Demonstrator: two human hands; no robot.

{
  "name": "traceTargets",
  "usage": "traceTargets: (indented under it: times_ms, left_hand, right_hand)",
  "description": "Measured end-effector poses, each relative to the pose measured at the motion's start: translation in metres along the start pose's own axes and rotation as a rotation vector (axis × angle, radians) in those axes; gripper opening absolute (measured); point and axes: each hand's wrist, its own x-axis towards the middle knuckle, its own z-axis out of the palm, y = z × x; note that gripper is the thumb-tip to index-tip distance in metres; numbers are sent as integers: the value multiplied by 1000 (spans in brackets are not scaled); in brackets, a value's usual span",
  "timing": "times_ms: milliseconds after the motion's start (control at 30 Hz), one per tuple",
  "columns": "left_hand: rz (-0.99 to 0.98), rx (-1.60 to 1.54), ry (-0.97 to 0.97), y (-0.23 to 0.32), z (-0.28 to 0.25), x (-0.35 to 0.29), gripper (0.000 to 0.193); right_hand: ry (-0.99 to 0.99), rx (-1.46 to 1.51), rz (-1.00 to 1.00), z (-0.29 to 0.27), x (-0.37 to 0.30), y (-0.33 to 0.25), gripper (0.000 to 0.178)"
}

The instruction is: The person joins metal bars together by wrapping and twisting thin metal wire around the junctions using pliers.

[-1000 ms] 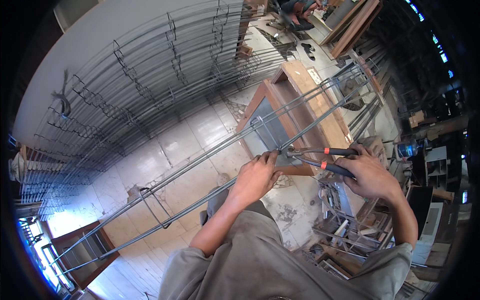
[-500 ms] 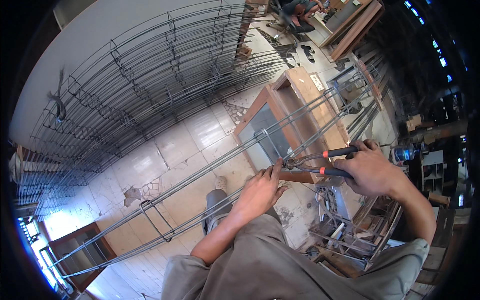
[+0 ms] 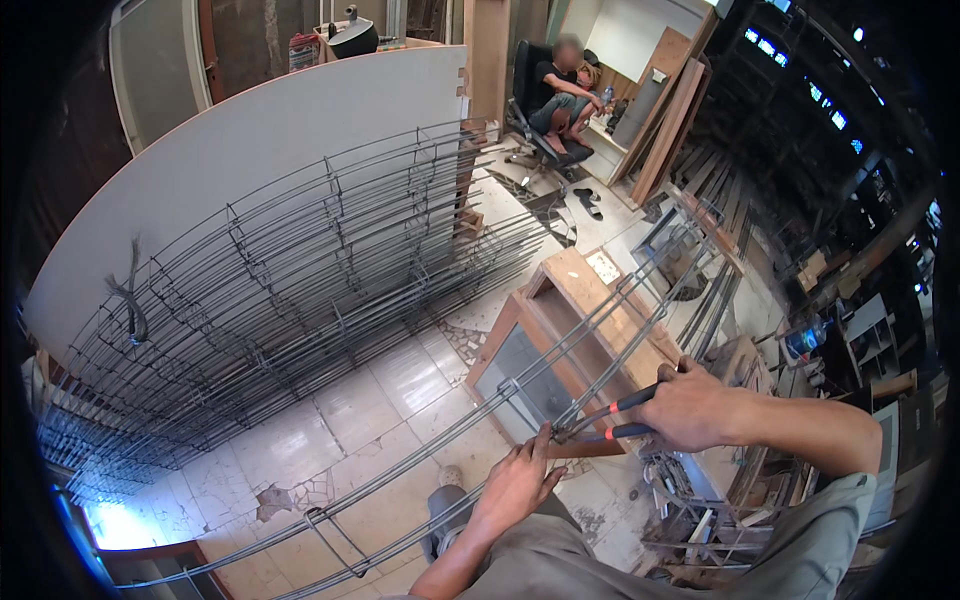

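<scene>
**Tying rebar with pincers at the joint**

Gripping a pair of pincers [image 3: 610,418] by their orange-and-black handles, the right hand [image 3: 690,405] is clenched around them, and the tool's nose sits on the long steel bars [image 3: 420,455] just where a bent stirrup crosses them. The left hand [image 3: 515,485] is right beside that nose, its fingers [image 3: 545,440] pinched on the bars at the same spot; whether a strand of tie wire lies under them is too small to tell. The bars run past both hands, away to the far right over a wooden frame [image 3: 560,300] and back to the left low over the tiled floor [image 3: 400,380], where another stirrup [image 3: 335,535] hangs on them well apart from the hands.

To my eye the step in hand is fixing a stirrup to the bars, with the pincers set on the joint. The next move, as I judge it, calls for the left hand keeping the bars steady while the right turns or squeezes the handles, and for the fingers keeping out from under the nose.

Beyond the left hand, finished rebar cages [image 3: 270,300] lean in a stack against a pale board [image 3: 250,140]. Far off past the hands, another person [image 3: 555,95] sits on a chair. Below the right hand there is a clutter of metal scraps [image 3: 690,500].
</scene>
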Motion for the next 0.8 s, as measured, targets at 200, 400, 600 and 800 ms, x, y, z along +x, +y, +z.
traceTargets:
  times_ms: [200, 400, 600, 800]
  left_hand:
    - [-11, 26, -15, 2, -2, 0, 72]
    - [20, 53, -7, 7, -4, -5, 74]
    - [67, 63, 47, 5, 0, -9, 75]
    - [69, 58, 1, 2, -3, -3, 74]
  right_hand:
    - [126, -65, 3, 3, -4, -7, 24]
    - [62, -94, 19, -9, -11, -16, 41]
    - [51, -160, -7, -12, -11, -20, 32]
    - [139, -106, 17, -9, -14, -22, 25]
